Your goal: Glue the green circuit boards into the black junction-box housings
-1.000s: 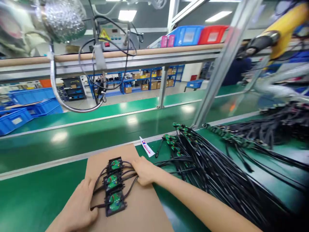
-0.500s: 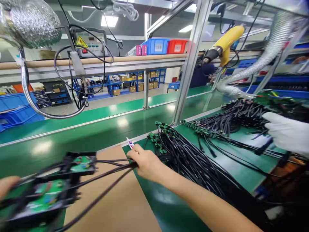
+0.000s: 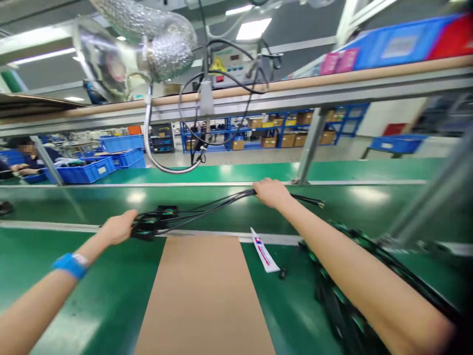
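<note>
My left hand [image 3: 120,227], with a blue band on its wrist, is closed on the black housings [image 3: 150,224] that hold small green circuit boards. Black cables [image 3: 218,202] run from these housings to my right hand [image 3: 272,192], whose fingers are wrapped round them. The loose cable ends [image 3: 310,200] stick out past that hand. Both hands hold the assembly up over the far edge of the green bench. Below lies a brown cardboard sheet [image 3: 207,291]. A white tube [image 3: 264,252] with red and blue print rests to its right, beside a small black cap [image 3: 283,273].
A heap of black cables with green boards [image 3: 340,296] lies at the right, partly behind my forearm. Above hang a looped metal hose [image 3: 148,133] and a silver duct [image 3: 172,47]. Blue bins [image 3: 81,170] and another person [image 3: 27,153] are at the far left.
The view has swung left. The housings and cables have moved away from me over the bench's far edge, stretched between both hands. The tube, earlier beside my right hand, now shows fully.
</note>
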